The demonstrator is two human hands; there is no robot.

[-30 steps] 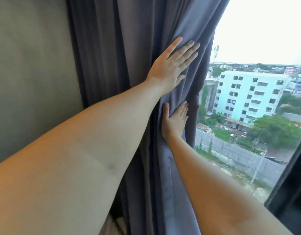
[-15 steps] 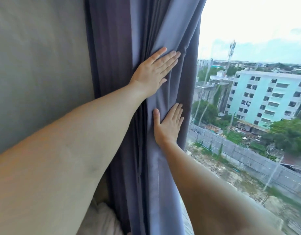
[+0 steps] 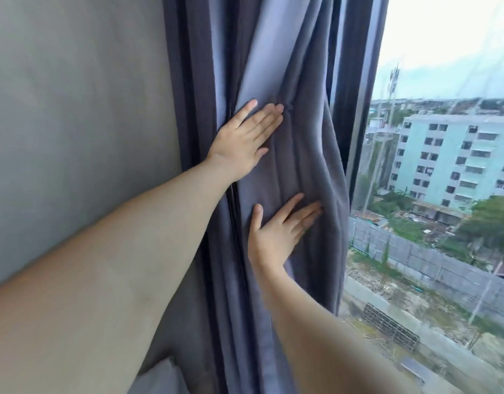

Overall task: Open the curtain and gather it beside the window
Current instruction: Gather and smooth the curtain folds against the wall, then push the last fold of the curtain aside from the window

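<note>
Curtain (image 3: 287,81) bunched into deep vertical folds between wall (image 3: 74,109) and window (image 3: 444,194), hanging from beyond the top edge down past both forearms. Grey-violet cloth, lighter on the raised pleats, darker in the creases; outermost fold bulging toward the glass at mid-height, then narrowing lower down. Dark strip just right of the bundle, perhaps the window frame, though hard to tell from shadowed fabric.

Left hand (image 3: 242,143) laid flat on the upper part of the bundle, palm against cloth, fingers (image 3: 266,118) straight and close together, pointing up and to the right, thumb spread below. Nothing clasped; spread open and pressing only. Small pucker of fabric just past the fingertips.

Right hand (image 3: 276,237) lower on the same bundle, also flat and unclenched, thumb upright along a crease, remaining fingers (image 3: 305,214) fanned toward the bulging fold, tips partly tucked into its edge. No fabric pinched between thumb and fingers as far as visible.

Both forearms bare, reaching in from the bottom, left one large and close along the wall side, right one rising from the lower right corner.

Glass uncovered right of the bundle: pale green block (image 3: 455,163), trees, long grey fence, sandy ground, overcast sky. Pale grey soft shape, unclear what, at bottom edge below the left arm.
</note>
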